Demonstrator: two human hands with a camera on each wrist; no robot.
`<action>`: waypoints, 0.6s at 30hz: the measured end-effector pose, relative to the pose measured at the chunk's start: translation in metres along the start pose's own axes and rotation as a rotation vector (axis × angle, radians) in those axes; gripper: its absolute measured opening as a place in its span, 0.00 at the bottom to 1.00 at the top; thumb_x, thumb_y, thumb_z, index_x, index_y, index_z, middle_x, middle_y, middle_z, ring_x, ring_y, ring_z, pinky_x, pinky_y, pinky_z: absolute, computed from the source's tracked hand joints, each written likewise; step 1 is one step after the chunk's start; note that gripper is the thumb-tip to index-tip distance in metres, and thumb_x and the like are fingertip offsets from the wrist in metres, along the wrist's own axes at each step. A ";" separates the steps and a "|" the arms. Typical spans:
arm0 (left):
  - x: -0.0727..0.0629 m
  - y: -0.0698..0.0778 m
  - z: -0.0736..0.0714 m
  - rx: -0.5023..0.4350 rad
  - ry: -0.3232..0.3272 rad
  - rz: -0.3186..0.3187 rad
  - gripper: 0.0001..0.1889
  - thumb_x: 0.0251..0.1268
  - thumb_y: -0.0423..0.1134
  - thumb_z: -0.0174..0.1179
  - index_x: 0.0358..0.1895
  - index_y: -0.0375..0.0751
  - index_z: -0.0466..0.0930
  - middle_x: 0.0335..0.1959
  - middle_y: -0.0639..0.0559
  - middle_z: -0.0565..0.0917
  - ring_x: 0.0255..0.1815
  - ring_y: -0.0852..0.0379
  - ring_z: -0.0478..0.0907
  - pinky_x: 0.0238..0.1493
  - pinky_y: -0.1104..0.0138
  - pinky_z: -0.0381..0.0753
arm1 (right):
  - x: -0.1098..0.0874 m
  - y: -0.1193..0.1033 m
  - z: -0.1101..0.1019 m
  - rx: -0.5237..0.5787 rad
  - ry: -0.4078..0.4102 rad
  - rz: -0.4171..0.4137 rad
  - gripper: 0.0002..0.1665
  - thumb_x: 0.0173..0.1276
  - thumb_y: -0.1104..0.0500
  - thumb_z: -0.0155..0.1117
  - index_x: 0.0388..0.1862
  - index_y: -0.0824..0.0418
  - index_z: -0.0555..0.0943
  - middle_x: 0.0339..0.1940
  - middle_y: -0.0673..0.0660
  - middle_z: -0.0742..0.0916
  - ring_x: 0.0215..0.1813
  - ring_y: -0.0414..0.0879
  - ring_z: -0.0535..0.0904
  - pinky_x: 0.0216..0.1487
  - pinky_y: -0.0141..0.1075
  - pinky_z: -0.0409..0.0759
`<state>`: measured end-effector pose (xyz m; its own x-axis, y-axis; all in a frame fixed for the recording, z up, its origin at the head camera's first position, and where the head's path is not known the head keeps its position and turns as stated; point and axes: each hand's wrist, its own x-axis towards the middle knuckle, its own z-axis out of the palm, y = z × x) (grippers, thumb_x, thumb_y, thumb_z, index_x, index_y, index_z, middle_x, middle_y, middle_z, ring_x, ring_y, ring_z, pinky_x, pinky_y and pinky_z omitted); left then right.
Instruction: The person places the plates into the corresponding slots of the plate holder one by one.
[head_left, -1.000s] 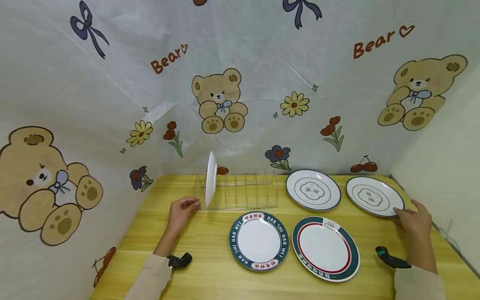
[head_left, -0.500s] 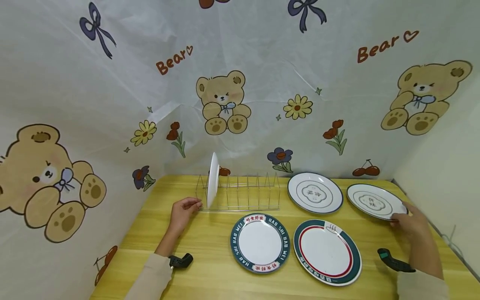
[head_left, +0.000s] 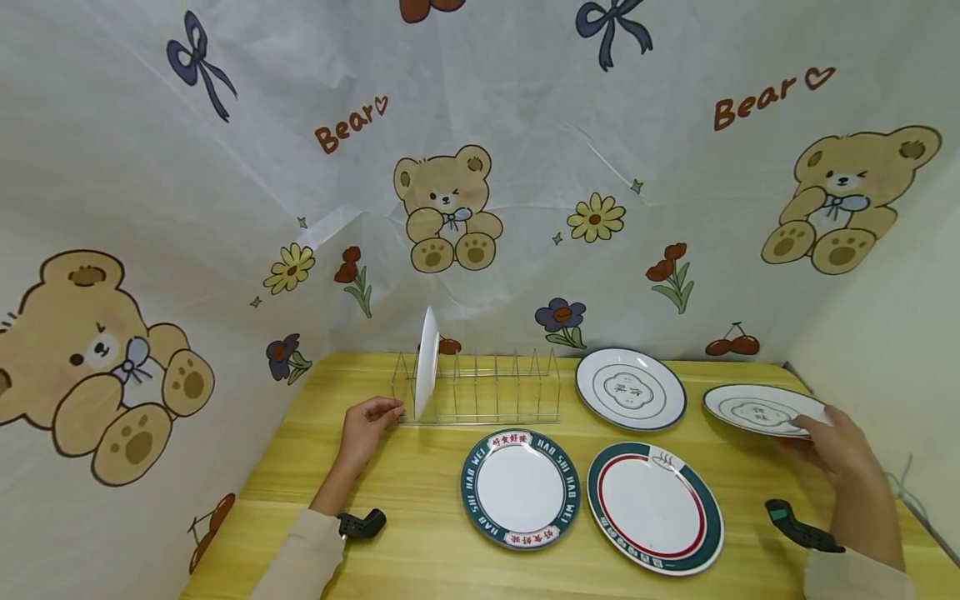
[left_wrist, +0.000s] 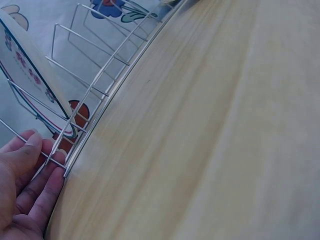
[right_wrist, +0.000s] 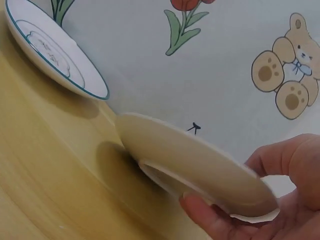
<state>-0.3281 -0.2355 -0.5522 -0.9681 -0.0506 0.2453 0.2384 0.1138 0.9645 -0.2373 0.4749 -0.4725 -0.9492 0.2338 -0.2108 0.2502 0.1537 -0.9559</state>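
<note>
The right hand (head_left: 840, 437) grips a white plate (head_left: 761, 409) by its rim at the right edge of the frame — lifted off the table (head_left: 420, 500), thumb above and fingers beneath. The left hand (head_left: 365, 423), fingers relaxed, steadies the wire rack (head_left: 487, 387) at centre, where one plate (head_left: 427, 362) stands upright. Judged step: loading; the lifted plate needs tilting on edge over a free slot. Three plates lie flat on the yellow wood — a bear-print sheet hangs behind.

White green-rimmed plate (head_left: 761, 410), seemingly lifted clear of the table, tilted.
</note>
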 end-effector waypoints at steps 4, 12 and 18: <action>0.000 0.000 0.000 -0.005 0.002 -0.007 0.06 0.65 0.29 0.69 0.42 0.29 0.87 0.40 0.35 0.88 0.35 0.55 0.87 0.38 0.68 0.88 | -0.007 -0.005 0.003 0.025 0.042 -0.086 0.54 0.79 0.67 0.46 0.75 0.61 0.14 0.65 0.90 0.49 0.31 0.42 0.87 0.39 0.46 0.90; 0.000 -0.003 0.000 -0.012 0.002 -0.016 0.07 0.65 0.30 0.69 0.43 0.29 0.87 0.41 0.35 0.88 0.36 0.54 0.87 0.39 0.68 0.88 | -0.019 -0.023 0.014 -0.078 0.161 -0.190 0.54 0.80 0.63 0.50 0.81 0.49 0.20 0.68 0.88 0.54 0.30 0.35 0.85 0.35 0.44 0.90; -0.001 -0.002 0.000 -0.021 0.001 -0.012 0.07 0.65 0.29 0.68 0.43 0.29 0.87 0.41 0.34 0.88 0.36 0.54 0.88 0.38 0.67 0.89 | -0.030 -0.045 0.025 -0.084 0.232 -0.277 0.51 0.78 0.65 0.53 0.85 0.47 0.34 0.58 0.74 0.65 0.31 0.30 0.83 0.31 0.37 0.89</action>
<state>-0.3281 -0.2355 -0.5548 -0.9707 -0.0529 0.2342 0.2288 0.0924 0.9691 -0.2251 0.4366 -0.4282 -0.9169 0.3824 0.1146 0.0139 0.3173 -0.9482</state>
